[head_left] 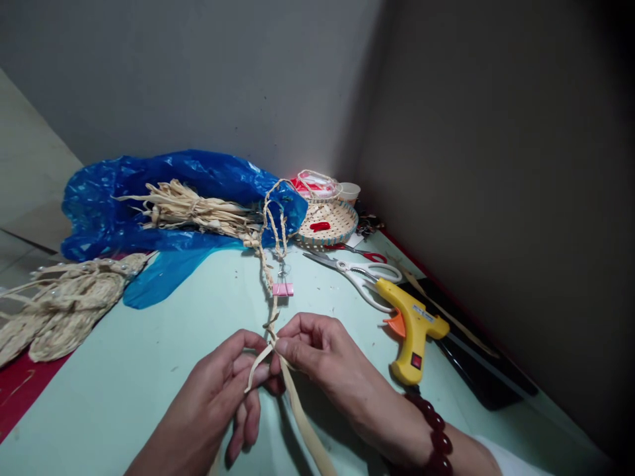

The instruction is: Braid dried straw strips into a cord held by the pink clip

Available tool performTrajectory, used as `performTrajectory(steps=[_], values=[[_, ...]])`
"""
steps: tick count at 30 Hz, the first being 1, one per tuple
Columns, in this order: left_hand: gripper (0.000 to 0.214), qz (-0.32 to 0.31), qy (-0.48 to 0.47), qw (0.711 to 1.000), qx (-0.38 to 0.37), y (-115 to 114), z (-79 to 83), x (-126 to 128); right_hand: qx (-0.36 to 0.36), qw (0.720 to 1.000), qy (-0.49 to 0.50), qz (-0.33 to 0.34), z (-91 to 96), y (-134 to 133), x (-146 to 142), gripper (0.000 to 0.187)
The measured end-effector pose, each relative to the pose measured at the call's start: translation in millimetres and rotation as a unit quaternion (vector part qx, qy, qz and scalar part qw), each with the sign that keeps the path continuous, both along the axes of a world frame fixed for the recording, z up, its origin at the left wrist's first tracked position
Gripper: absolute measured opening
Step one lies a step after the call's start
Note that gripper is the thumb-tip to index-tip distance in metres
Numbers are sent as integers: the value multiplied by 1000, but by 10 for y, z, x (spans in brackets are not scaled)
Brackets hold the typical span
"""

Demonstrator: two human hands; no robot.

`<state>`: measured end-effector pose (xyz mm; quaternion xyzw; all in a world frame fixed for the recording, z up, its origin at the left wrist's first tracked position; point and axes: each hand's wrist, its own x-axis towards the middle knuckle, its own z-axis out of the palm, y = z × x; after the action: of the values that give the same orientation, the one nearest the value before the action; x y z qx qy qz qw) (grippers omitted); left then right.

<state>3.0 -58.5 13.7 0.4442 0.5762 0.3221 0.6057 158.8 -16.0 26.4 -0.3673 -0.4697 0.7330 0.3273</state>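
Observation:
Both my hands meet at the near end of a thin braid point(266, 264) of pale, dry plant strips. My left hand point(225, 383) is closed on the strips from the left, and a short strip end curls over its fingers. Thumb and fingers of my right hand point(317, 357) pinch the braid from the right. A long flat strip point(305, 423) trails from the pinch toward me. Just beyond my hands a pink binder clip point(282, 289) sits on the braid, which loops away toward the back.
Behind lies a bundle of dry strips point(193, 210) on a blue plastic bag point(99, 198). Woven slippers point(84, 307) are at left. On the right are white-handled scissors point(347, 268), a yellow glue gun point(414, 330) and a black flat object point(489, 377). A woven basket point(342, 228) stands near the wall.

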Motion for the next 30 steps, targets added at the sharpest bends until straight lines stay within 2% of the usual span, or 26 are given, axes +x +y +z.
performTrajectory(steps=[3, 7, 10, 16, 20, 26, 30], values=[[29, 9, 25, 999, 29, 15, 1, -15, 53, 996, -69, -13, -6, -2, 12, 7], [23, 78, 54, 993, 75, 46, 7, -38, 105, 987, -118, -9, 9, -8, 28, 9], [23, 105, 30, 992, 56, 73, 8, -22, 138, 979, -148, -14, -6, -11, 25, 8], [22, 136, -23, 989, 44, 122, 29, 43, 111, 990, -90, -9, -72, 11, 0, 9], [17, 120, 7, 992, 39, 126, 58, 18, 105, 989, -106, -10, -48, 14, 5, 8], [12, 43, 127, 988, 70, -12, 139, -41, 113, 985, -127, -29, 11, -1, 32, 9], [20, 29, 33, 999, 22, -112, 141, -32, 94, 993, -70, -21, 31, -12, 27, 8]])
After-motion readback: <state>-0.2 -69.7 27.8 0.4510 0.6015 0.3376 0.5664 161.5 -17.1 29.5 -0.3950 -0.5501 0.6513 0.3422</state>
